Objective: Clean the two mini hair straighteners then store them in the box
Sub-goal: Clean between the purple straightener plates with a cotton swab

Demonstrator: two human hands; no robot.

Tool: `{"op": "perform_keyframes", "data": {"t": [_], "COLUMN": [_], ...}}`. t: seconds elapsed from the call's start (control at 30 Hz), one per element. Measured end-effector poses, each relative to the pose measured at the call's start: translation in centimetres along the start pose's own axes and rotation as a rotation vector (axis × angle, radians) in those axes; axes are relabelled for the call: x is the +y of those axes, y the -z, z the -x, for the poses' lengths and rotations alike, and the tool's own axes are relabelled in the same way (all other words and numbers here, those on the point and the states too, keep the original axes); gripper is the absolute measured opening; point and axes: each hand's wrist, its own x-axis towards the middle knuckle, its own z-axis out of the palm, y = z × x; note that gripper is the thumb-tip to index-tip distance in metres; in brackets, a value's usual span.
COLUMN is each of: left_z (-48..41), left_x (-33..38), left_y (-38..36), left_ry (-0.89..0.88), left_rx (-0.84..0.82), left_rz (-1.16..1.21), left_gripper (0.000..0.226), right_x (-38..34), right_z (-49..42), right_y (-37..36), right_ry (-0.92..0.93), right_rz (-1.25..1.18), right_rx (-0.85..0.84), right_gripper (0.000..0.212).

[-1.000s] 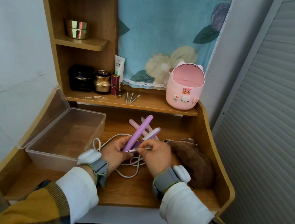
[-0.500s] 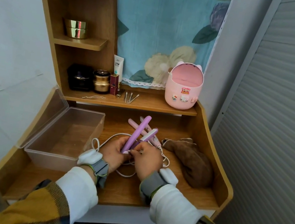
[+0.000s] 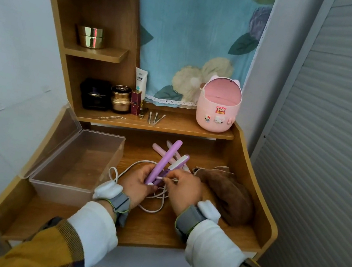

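We are looking down at a small wooden desk (image 3: pixel 147 228), and we place everything from the purple straightener (image 3: pixel 164 161) at its middle. Our left hand (image 3: pixel 138 180) is wrapped closed around this straightener's hinge end, holding it tilted so its two arms splay away from us. Our right hand (image 3: pixel 184 187), just right of it, pinches a thin white-tipped stick, seemingly a cotton swab (image 3: pixel 166 179), between closed fingertips, its tip touching the hinge end between the arms.

Compared with a second ago, our right hand has drawn in closer to the left and the swab tip has moved toward the hinge. We judge that cleaning of this first straightener is underway and working down into the narrow gap.

The pink straightener (image 3: pixel 160 149) lies flat on the desk just behind the purple one, partly hidden by it. We cannot tell whether it has been cleaned. A white cord (image 3: pixel 150 209) loops on the desk under and in front of our hands.

The clear plastic box (image 3: pixel 76 163) sits well to the left, lid hinged open, nothing visible inside, so storing has not begun. A crumpled brown cloth (image 3: pixel 227 195) lies to the right. On the shelf behind are spare swabs (image 3: pixel 155 117) and a pink bin (image 3: pixel 219 108).
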Motion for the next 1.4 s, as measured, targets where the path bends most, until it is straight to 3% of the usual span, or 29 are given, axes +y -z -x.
{"op": "perform_keyframes", "data": {"t": [0.1,0.27,0.37,0.53,0.63,0.73,0.87,1.03,1.13,1.27,1.4], "left_z": [0.2,0.1,0.2,0.0,-0.4,-0.6,-0.5,-0.5,-0.5,-0.3,-0.2], "left_x": [-0.1,-0.1,0.1,-0.2,-0.4,-0.2,-0.2,0.0,0.1,0.3,0.4], "left_y": [0.1,0.0,0.0,0.0,-0.3,-0.6,-0.9,-1.0,-0.9,-0.9,-0.8], "left_ry": [-0.007,-0.009,-0.011,0.009,0.024,0.042,-0.003,-0.013,-0.004,-0.007,-0.006], "left_rx": [-0.008,-0.017,-0.027,-0.015,-0.005,0.022,0.046,0.054,0.051,0.043,0.035], "left_rz": [-0.066,-0.079,-0.143,-0.023,-0.011,0.045,0.001,-0.124,-0.127,-0.141,-0.157], "left_gripper": [0.062,0.063,0.063,0.061,0.06,0.047,0.038,0.041,0.04,0.043,0.044], "right_x": [0.0,-0.3,0.2,0.1,0.9,1.6,2.1,2.3,1.8,2.6,3.2], "right_z": [-0.7,-0.8,-1.2,-0.7,-1.1,-1.5,-1.5,-1.9,-1.7,-2.2,-2.9], "right_y": [0.9,1.0,1.6,0.8,1.4,1.5,1.0,1.6,1.0,1.4,2.4], "right_ry": [0.001,0.041,0.012,0.037,-0.056,-0.166,-0.09,-0.13,-0.005,-0.151,-0.236], "right_rz": [0.159,0.183,0.293,0.13,0.208,0.073,-0.056,0.088,0.045,0.098,0.136], "right_rx": [0.017,-0.08,-0.022,-0.096,0.063,0.183,0.025,0.129,-0.034,0.154,0.212], "right_gripper": [0.02,0.019,0.021,0.018,0.018,0.014,0.011,0.014,0.015,0.017,0.016]}}
